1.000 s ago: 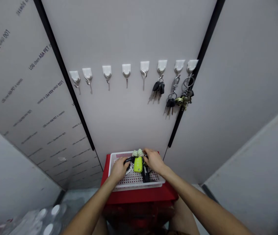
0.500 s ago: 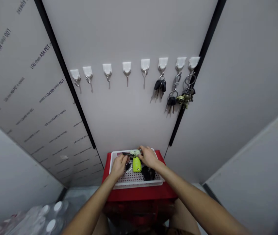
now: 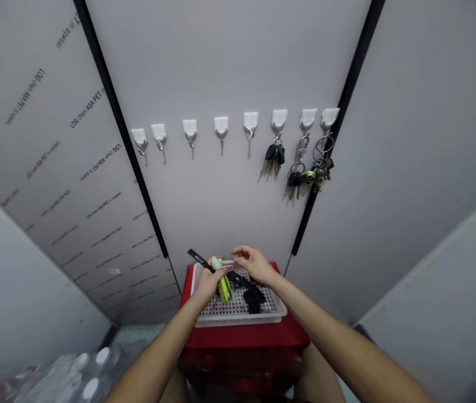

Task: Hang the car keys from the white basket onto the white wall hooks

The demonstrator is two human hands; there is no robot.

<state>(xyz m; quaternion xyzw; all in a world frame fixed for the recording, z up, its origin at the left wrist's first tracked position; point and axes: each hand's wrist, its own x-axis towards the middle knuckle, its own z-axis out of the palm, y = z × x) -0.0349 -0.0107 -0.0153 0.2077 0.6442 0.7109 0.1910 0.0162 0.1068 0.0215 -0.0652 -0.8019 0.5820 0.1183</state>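
While our left hand (image 3: 207, 281) pinches the yellow-green key fob (image 3: 224, 289), we see its long axis sloping down and slightly right of those fingers, towards us, with the pale green bow (image 3: 216, 262) just beyond them. Up and left of the same fingers juts a black strap (image 3: 197, 257); whether they grip that too, we cannot tell. And here's our right hand (image 3: 257, 265), fingers loosely curled and a little parted, nothing visible between them! From these fingers the fob lies left and nearer to us, so left is clearly the closer hand. Below the right fingers, a dark bundle (image 3: 255, 300) rests in the white basket (image 3: 241, 321) on a red stand (image 3: 241, 337).
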